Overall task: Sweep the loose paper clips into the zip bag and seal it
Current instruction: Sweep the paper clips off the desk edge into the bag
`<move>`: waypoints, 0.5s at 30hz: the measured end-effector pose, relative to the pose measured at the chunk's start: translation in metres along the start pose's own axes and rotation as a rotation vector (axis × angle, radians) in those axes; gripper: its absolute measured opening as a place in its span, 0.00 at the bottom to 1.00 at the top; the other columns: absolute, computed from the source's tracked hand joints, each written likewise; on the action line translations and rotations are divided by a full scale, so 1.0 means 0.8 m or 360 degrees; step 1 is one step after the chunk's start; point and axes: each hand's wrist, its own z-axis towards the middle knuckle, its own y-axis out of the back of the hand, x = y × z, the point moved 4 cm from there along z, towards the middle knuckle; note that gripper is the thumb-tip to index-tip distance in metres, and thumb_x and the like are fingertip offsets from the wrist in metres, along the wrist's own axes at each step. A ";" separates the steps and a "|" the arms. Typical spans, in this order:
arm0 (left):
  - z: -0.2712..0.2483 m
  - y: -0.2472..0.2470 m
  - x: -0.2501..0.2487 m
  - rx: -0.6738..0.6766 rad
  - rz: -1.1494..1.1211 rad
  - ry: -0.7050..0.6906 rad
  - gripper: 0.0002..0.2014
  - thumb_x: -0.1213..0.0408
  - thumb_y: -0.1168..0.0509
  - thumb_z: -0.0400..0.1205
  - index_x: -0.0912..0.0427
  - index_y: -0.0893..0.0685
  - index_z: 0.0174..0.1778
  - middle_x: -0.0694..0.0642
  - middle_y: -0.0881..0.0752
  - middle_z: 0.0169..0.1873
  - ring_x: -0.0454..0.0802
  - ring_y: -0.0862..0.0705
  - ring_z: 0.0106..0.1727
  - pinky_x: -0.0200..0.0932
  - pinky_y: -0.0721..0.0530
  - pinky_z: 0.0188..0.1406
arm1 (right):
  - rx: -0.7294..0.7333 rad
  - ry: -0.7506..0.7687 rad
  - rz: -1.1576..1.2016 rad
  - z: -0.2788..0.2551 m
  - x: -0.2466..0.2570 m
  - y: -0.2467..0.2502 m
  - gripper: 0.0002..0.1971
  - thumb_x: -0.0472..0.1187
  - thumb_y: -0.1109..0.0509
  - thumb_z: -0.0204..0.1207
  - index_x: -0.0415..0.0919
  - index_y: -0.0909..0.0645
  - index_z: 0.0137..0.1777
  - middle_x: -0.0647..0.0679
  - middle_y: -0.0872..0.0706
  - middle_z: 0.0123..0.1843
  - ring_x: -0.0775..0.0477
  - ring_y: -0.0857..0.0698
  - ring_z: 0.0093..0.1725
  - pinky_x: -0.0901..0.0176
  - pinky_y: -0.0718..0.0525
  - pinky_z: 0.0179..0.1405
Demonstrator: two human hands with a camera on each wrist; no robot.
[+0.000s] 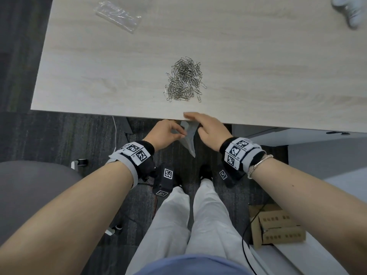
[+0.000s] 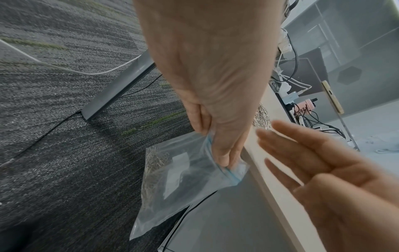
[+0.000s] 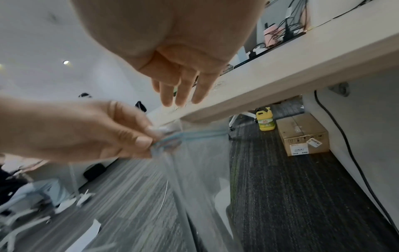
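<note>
A pile of silver paper clips (image 1: 183, 80) lies on the pale wooden table (image 1: 99, 76), a little back from its front edge. Just below that edge hangs a clear zip bag (image 1: 188, 139) with a blue zip strip (image 3: 200, 134). My left hand (image 1: 177, 132) pinches the bag's top corner between thumb and fingers (image 2: 224, 158). Some clips (image 2: 155, 163) lie inside the bag (image 2: 183, 184). My right hand (image 1: 198, 120) is open, fingers straight (image 3: 181, 92), beside the bag's mouth at the table edge, holding nothing.
A second crumpled clear bag (image 1: 118, 15) lies at the table's far left. A grey chair (image 1: 29, 185) is at my left, a cardboard box (image 1: 276, 229) on the floor at my right. Under the table stand a yellow bottle (image 3: 265, 121) and a box (image 3: 302, 134).
</note>
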 end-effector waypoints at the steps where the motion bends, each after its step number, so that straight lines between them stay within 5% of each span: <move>1: 0.000 0.001 0.000 -0.0001 -0.0007 0.0001 0.04 0.65 0.28 0.76 0.56 0.09 0.43 0.42 0.17 0.36 0.42 0.20 0.44 0.42 0.23 0.53 | -0.0107 -0.0031 0.0013 0.008 0.000 0.010 0.29 0.27 0.46 0.77 0.45 0.35 0.78 0.48 0.27 0.77 0.49 0.29 0.76 0.50 0.34 0.78; 6: 0.003 0.005 -0.001 0.0042 -0.0023 0.0028 0.03 0.65 0.28 0.76 0.55 0.09 0.43 0.43 0.16 0.38 0.36 0.20 0.43 0.35 0.25 0.53 | -0.0392 -0.0080 -0.0001 0.082 -0.019 0.058 0.26 0.28 0.47 0.79 0.40 0.36 0.78 0.43 0.35 0.81 0.47 0.37 0.80 0.54 0.43 0.82; 11: 0.007 0.011 0.002 0.0137 0.0041 0.0018 0.04 0.64 0.28 0.77 0.55 0.08 0.44 0.44 0.15 0.42 0.39 0.18 0.47 0.37 0.23 0.57 | -0.0245 -0.0055 -0.0127 0.153 -0.020 0.078 0.29 0.29 0.47 0.78 0.38 0.42 0.81 0.40 0.46 0.84 0.43 0.49 0.84 0.56 0.53 0.82; 15: 0.010 0.014 -0.002 0.0176 0.0068 0.0048 0.05 0.64 0.28 0.77 0.57 0.08 0.45 0.47 0.13 0.42 0.39 0.18 0.49 0.39 0.21 0.59 | -0.0093 -0.0041 -0.0351 0.196 -0.007 0.083 0.27 0.36 0.47 0.81 0.44 0.42 0.81 0.44 0.48 0.85 0.44 0.53 0.84 0.44 0.60 0.83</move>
